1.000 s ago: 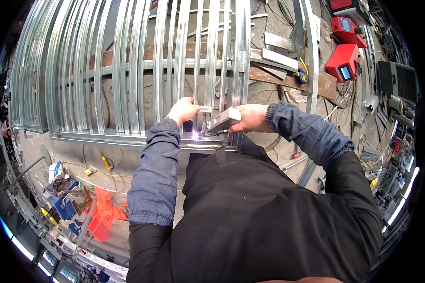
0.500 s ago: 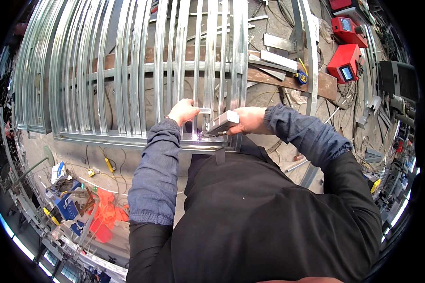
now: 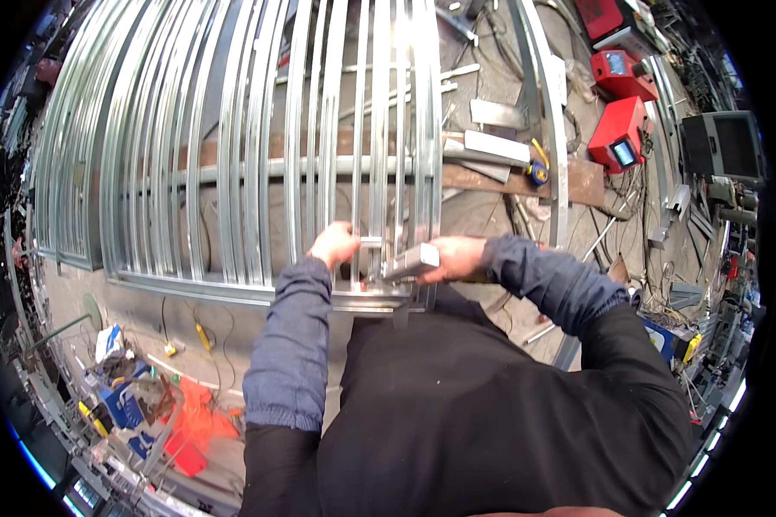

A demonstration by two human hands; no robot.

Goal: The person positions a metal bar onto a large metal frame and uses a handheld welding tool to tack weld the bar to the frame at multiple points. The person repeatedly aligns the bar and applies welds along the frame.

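Observation:
Near the front edge of a galvanized steel frame [image 3: 319, 297] made of long parallel bars, both of my hands work close together. My right hand [image 3: 459, 258] grips a silver, box-bodied welding gun [image 3: 412, 262], its tip pointing down-left at the joint between an upright bar and the front rail. My left hand [image 3: 336, 244] is closed, thumb and fingers pinching a short metal piece [image 3: 371, 243] that lies across the narrow bars. No bright arc shows at the tip, only a faint reddish glint on the metal.
Red machines with small screens [image 3: 621, 133] stand at the right. A blue tape measure [image 3: 538, 173] and metal offcuts [image 3: 497, 148] lie beyond the frame on a brown plank [image 3: 585, 183]. Orange cloth [image 3: 200, 414] and blue items [image 3: 122, 407] sit lower left. Cables cross the floor.
The bright purple-white welding arc at the gun's tip has gone out. The whole scene, hands included, sits lower in the picture. Both hands keep their grips.

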